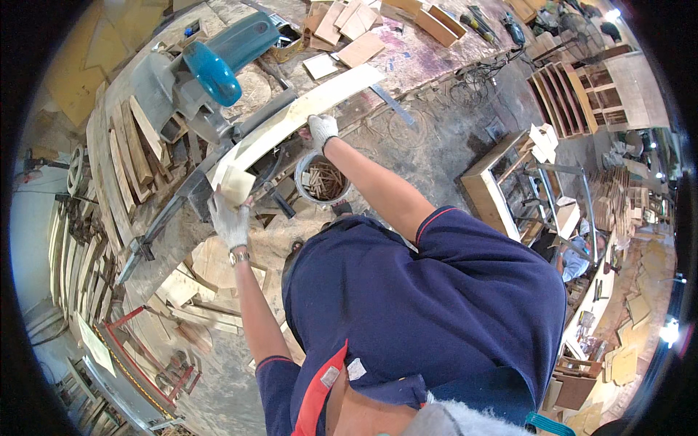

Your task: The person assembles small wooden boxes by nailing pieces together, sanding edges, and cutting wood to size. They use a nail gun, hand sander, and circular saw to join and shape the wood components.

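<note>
Head view, two gloved hands, left hand (230, 221), right hand (321, 129), one plank (305, 112)

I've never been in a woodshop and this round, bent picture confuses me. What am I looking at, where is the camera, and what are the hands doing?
The camera sits on a person's head and looks down, so you see their dark blue shirt and both arms; the wide lens bends straight edges. Both hands wear pale work gloves. The left hand holds a small pale wood offcut. The right hand rests on a long pale board lying across a mitre saw with a blue-green motor housing. Below the board stands a bucket of small wood scraps. Strips of wood are stacked to the left, and more offcuts lie on the workbench behind.
</note>
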Demonstrator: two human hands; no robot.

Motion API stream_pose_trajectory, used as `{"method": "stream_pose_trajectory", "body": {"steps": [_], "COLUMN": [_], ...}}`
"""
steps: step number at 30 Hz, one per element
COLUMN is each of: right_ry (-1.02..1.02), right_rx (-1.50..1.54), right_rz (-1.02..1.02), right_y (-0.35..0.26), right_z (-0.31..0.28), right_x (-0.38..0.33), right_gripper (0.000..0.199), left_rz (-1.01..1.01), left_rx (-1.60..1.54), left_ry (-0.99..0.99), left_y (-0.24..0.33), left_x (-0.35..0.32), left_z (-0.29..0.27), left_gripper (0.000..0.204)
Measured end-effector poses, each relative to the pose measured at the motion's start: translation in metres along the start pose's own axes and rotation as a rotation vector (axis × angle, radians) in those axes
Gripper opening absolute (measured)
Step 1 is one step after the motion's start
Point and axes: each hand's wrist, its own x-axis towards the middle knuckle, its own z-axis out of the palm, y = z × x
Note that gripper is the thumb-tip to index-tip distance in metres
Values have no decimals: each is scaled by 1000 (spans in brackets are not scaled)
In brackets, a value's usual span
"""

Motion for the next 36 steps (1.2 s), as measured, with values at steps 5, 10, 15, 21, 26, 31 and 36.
{"method": "stream_pose_trajectory", "body": {"steps": [5,10,15,21,26,31,36], "right_ry": [-47,-149,-155,-343,-680,-609,-547], "right_rx": [-217,-587,-1001,-1370,-1464,-1447,-1295], "right_rz": [268,-14,-134,-916,-1146,-1036,-1093], "right_y": [-18,-41,-54,-16,28,69,86], "right_z": [-12,-23,-9,32,72,86,84], "right_x": [7,-2,-18,-85,-112,-109,-96], "right_gripper": [28,17,34,26,29,41,37], "left_rz": [89,-68,-29,18,-14,17,5], "left_rx": [230,121,121,123,65,15,-42], "left_ry": [-67,-113,-34,66,33,85,104], "left_y": [-36,-50,-47,-47,-55,-63,-64], "left_x": [23,29,41,37,40,41,40], "left_z": [26,30,26,28,28,31,32], "left_gripper": [93,62,49,42,46,45,43]}}
